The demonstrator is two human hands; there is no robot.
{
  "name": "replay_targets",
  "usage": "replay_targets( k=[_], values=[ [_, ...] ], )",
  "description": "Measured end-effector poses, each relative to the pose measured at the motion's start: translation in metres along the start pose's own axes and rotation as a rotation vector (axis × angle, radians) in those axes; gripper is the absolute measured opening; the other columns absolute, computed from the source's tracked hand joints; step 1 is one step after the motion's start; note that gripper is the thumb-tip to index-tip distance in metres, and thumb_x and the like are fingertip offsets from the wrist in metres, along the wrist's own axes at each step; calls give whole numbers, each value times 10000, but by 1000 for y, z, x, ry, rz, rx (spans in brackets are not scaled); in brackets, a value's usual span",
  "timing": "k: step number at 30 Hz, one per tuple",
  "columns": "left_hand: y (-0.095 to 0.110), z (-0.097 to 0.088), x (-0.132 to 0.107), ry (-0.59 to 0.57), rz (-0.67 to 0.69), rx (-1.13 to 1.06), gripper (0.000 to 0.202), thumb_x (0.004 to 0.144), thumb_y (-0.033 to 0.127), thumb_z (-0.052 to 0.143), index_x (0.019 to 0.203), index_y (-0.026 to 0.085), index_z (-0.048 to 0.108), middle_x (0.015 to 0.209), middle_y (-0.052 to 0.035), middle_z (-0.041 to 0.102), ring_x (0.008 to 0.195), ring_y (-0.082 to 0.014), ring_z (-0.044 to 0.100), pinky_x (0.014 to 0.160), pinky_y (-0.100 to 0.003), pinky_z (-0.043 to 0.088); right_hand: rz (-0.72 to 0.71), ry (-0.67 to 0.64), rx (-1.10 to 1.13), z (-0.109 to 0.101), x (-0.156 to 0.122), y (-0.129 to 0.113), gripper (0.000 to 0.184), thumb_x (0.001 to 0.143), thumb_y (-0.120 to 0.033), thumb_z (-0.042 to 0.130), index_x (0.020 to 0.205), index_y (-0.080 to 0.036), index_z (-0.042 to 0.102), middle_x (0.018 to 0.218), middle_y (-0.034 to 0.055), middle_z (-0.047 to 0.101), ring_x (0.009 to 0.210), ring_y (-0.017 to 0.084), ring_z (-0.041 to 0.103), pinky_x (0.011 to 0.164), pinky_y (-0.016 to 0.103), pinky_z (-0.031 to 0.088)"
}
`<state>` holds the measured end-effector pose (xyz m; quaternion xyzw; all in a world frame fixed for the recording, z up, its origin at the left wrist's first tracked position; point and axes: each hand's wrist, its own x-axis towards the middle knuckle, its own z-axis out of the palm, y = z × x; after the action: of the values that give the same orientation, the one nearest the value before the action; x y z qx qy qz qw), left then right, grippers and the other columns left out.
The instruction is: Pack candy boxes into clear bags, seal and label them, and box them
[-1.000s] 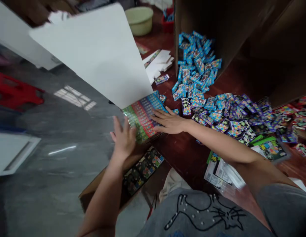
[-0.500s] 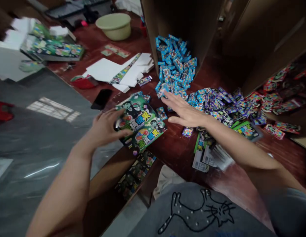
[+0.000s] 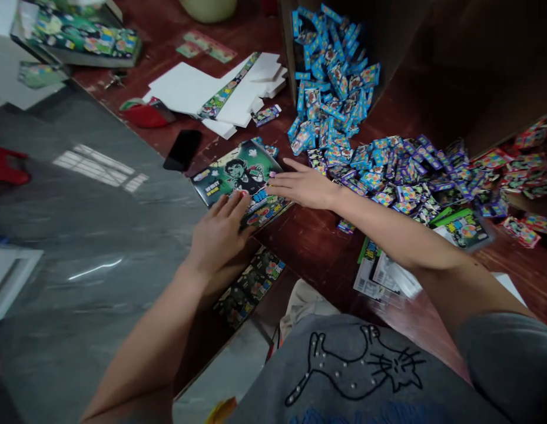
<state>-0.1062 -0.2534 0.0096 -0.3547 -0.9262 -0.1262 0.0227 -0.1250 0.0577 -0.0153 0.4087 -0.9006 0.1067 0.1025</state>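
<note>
A green and black printed candy box (image 3: 229,168) with a cartoon figure on top lies at the table's edge in the head view. My left hand (image 3: 222,229) rests its stretched fingertips on the near side of the box. From the right, my right hand (image 3: 304,185) reaches over with fingers extended, their tips at the box's right edge. Neither hand is closed around it. Small blue candy packets (image 3: 328,106) and purple candy packets (image 3: 414,165) are heaped beyond my right hand. Part of the box's print is hidden under my fingers.
Behind the box are a black phone (image 3: 182,150), a red container (image 3: 147,113) and white card sheets (image 3: 185,88). Below the table edge, an open carton (image 3: 211,353) holds similar printed boxes (image 3: 251,285). Flat printed bags (image 3: 379,274) and red packets (image 3: 520,229) lie right.
My left hand has moved right onto the near side of the box. My right hand has come left and down to its edge. The box's upper printed panel has shifted, and the view has tilted downward.
</note>
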Motion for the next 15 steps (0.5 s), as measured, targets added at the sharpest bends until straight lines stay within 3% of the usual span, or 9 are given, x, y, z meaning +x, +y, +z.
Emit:
replay_targets(
  k=[5,11,13,15],
  values=[
    [31,13,-11,11,-114,112,721,1032,331,559,1708,163,374,1764,-166,383,1647,-451,315,1318,-653,320,-21,39,-49,6,-9,-4,518,1116,-125,420,1575,-317,563,1590,13,648,1495,233,595,1402,616,147],
    [31,27,-17,37,-149,56,716,1053,378,544,1725,222,350,1805,-127,293,1681,-441,225,1347,-669,243,30,-4,95,5,-14,3,584,1069,-119,526,1597,-366,549,1658,10,581,1577,280,499,1395,619,176],
    [24,29,-19,21,-134,-15,772,1032,483,581,1722,222,352,1819,-128,258,1698,-441,147,1364,-685,154,17,-12,187,4,-16,6,520,1097,-199,534,1579,-391,561,1702,-6,527,1612,276,448,1387,637,179],
    [13,32,-20,52,-163,-177,826,1020,606,542,1728,240,326,1835,-112,220,1709,-411,96,1372,-672,93,75,16,324,9,-17,5,489,1108,-404,568,1596,-372,545,1779,11,406,1677,305,323,1383,658,153]
  ],
)
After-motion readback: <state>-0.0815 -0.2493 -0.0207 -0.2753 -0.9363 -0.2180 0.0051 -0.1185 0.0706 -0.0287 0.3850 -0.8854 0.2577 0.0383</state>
